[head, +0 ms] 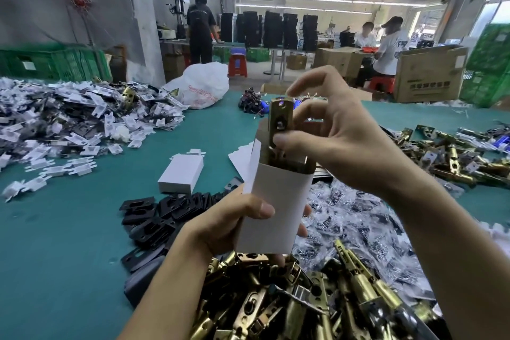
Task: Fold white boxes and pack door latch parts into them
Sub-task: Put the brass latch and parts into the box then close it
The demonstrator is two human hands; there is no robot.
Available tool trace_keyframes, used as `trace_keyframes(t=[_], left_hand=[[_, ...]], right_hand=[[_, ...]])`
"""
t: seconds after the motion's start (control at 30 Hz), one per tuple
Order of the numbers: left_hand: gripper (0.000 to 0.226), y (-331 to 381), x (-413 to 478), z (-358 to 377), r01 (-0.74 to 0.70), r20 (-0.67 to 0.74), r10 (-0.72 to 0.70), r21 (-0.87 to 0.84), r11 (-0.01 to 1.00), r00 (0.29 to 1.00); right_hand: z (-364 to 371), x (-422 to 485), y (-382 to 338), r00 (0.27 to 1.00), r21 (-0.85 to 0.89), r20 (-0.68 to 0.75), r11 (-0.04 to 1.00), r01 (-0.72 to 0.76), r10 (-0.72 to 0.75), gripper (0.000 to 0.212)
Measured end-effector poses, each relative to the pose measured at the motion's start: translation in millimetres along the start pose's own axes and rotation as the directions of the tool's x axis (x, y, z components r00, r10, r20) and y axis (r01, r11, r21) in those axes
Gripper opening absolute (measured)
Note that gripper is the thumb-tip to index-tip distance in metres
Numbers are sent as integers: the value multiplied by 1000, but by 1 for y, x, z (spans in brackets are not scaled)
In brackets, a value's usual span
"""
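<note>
White box blanks (69,119), flat and unfolded, heaped at far left of bench (69,229). Just right of that heap, one finished box (180,174) lying flat on the green surface. Nearer the camera, a spill of black plates (154,215).

At centre, left hand (229,226) wrapped round lower half of upright white box (278,201), thumb across front wall, fingertips showing round far side. Held clear above bench, top flaps open. Judged light, thin card: dents under a hard squeeze, so best gripped low and near the corners, leaving the mouth free.

Standing in that open mouth, brass latch (280,124), lower part inside, faceplate above the rim. Judged heavy for its size, rigid, smooth-plated and probably slick. Best pinched by the faceplate edges and lowered rather than dropped, with support under the box bottom.

Right hand (339,141) just right of and over the box mouth, thumb pressed on faceplate with a curled finger behind, pinching the latch. Remaining fingers lifted and loose.

Below and to the right, bagged small parts (353,223), loose brass latches (289,298) in the foreground, further latch pile (455,157) at far right of bench.
</note>
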State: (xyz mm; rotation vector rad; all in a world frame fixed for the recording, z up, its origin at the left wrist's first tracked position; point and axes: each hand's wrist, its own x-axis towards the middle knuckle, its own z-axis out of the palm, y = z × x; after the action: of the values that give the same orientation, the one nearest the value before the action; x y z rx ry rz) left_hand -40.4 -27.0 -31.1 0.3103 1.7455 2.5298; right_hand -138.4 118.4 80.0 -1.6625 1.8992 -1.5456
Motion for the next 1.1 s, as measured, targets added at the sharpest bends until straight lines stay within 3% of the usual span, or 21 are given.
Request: trace_keyframes(t=[0.13,0.37,0.5,0.53,0.63,0.73,0.8,0.87,0.93,1.0,1.1], left_hand=[[58,-2,1,1,-22,-45,21,-23,999,999],[59,-3,2,0,-40,-96,37,-30,999,995],[47,-4,4,-1,-97,-107,94,-28,995,990],[47,-4,4,-1,-100,-123,97,-16,995,988],[58,-8,7,-4,-113,-186,111,-1,994,976],[57,-7,7,-10,-271,-235,251,-57,961,939],[56,-1,5,-16,-376,-307,347,-40,926,886],[58,5,2,-21,-426,-416,390,6,905,821],[55,11,-1,-25,-439,-537,413,86,894,736],[50,15,-3,-25,-428,-621,445,190,884,645],[28,20,-2,-23,-441,-667,510,290,849,543]], right_hand=[[7,-6,7,997,-127,60,991,49,-42,41],[11,-9,9,998,-172,-59,985,8,-19,29],[8,-7,7,998,-345,-51,938,13,-32,5],[8,-7,7,997,-408,-60,913,23,-52,7],[5,-6,8,981,-486,-155,873,26,-116,6],[5,-4,17,930,-432,-326,902,16,-173,6],[5,-1,27,911,-347,-397,937,-39,-109,6],[8,2,41,950,-353,-310,922,-156,42,3],[15,5,58,963,-518,-52,818,-251,263,9],[31,8,74,874,-679,171,697,-230,455,19],[61,16,91,803,-769,277,622,-144,528,26]])
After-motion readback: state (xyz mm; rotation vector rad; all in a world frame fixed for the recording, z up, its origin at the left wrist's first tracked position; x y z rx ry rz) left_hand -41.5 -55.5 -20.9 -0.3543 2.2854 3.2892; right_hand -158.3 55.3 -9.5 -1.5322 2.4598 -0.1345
